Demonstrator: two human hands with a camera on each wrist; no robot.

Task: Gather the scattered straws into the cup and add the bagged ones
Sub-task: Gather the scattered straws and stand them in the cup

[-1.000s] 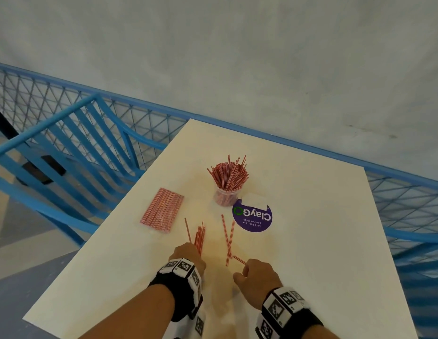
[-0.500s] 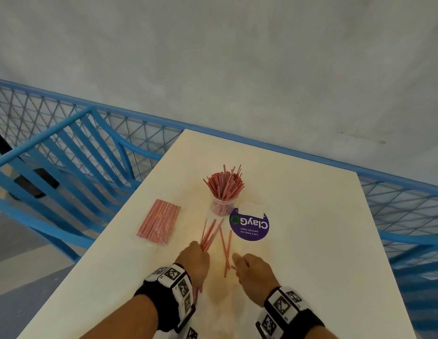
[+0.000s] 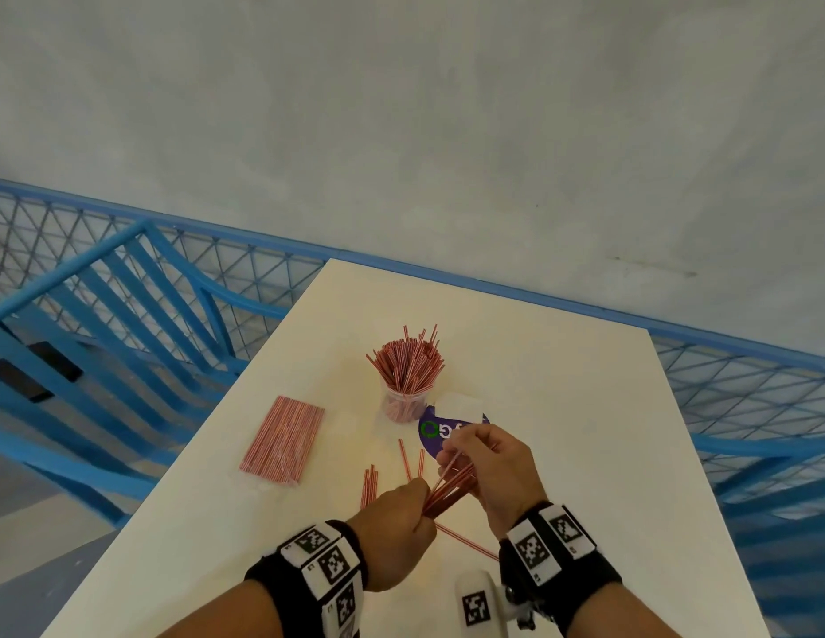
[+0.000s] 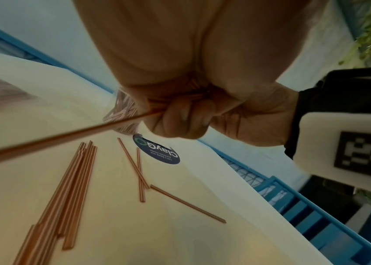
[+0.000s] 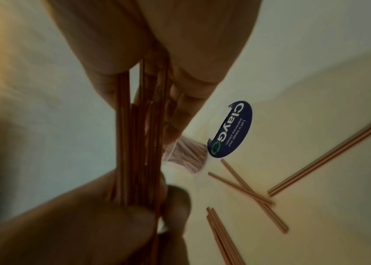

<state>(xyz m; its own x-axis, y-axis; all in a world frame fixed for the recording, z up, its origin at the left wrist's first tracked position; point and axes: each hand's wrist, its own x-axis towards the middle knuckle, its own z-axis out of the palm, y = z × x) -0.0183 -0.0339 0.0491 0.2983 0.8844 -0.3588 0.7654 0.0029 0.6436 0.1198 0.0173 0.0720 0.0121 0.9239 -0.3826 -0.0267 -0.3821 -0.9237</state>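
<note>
Cream rectangular table as landmark; blue metal mesh railing runs behind and beside it, plain grey-white wall beyond, grey floor lower left.

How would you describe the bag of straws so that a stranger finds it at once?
Start at the white table and find the clear cup crowded with upright red straws. Left of it, near the table's left edge, lies the bag. Only its straws lie flat in one neat sealed rectangle; the others stand, lie loose or are held.
</note>
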